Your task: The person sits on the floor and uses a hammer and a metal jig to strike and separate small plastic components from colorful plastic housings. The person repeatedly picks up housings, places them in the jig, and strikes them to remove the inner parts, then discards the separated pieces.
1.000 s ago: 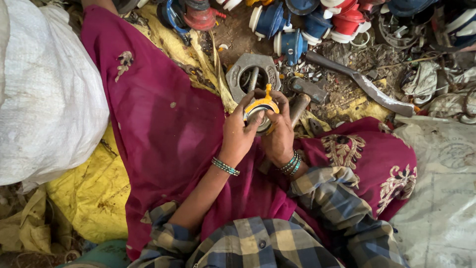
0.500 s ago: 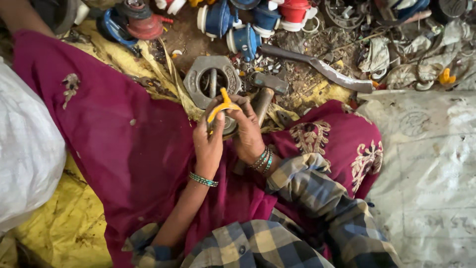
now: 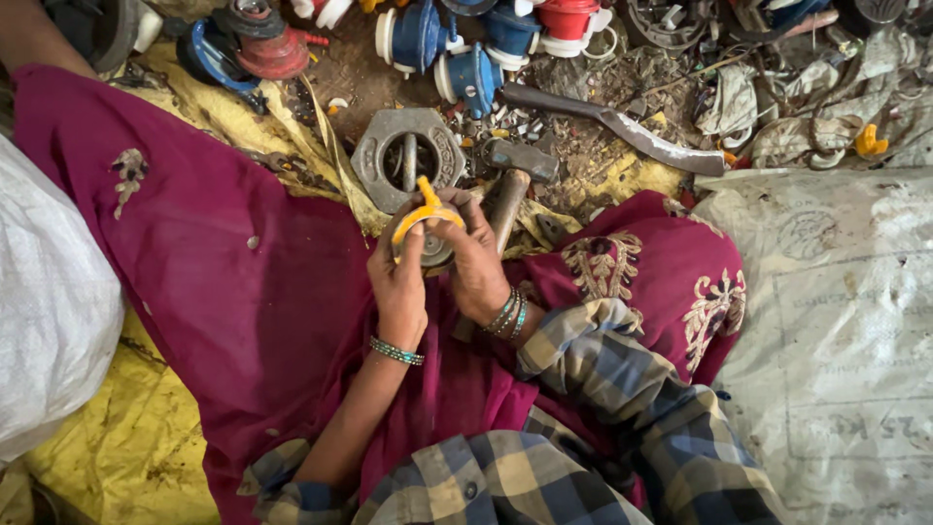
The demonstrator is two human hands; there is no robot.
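— Held between both hands: what kind of piece?

— Small round grey metal part point(image 3: 434, 248) with a yellow plastic ring point(image 3: 425, 212) clipped over its top. Dull, dirty metal; bright orange-yellow plastic, with a short stub sticking up from the crown of the ring.

— Where exactly?

— Over the lap, above the magenta cloth point(image 3: 233, 292), just below the grey hexagonal metal block point(image 3: 408, 157) on the ground. Close to the hammer point(image 3: 512, 180), not touching it as far as can be told.

— Pointing which way?

— Stub of the yellow ring aimed away from the body, toward the hexagonal block and slightly left. Long axis running near and far, roughly in line with the forearms. Ring arched across the far side of the metal part, open side hidden behind the fingers.

— Left hand point(image 3: 398, 282)?

— Curled around the left side of the part, thumb up against the yellow ring, fingers pressed together behind it. Green bangle on the wrist.

— Right hand point(image 3: 476, 262)?

— Wrapped over the right side, fingertips pinching the ring's right end, knuckles upward. Several bangles on the wrist, checked sleeve point(image 3: 603, 360) below.

— Around it?

— Blue valve-like parts point(image 3: 466, 73) and a red one point(image 3: 277, 49) at the top, a long grey metal bar point(image 3: 622, 131) to the right, yellow sheet point(image 3: 126, 437) under the cloth, white sacks point(image 3: 836, 331) at both sides.
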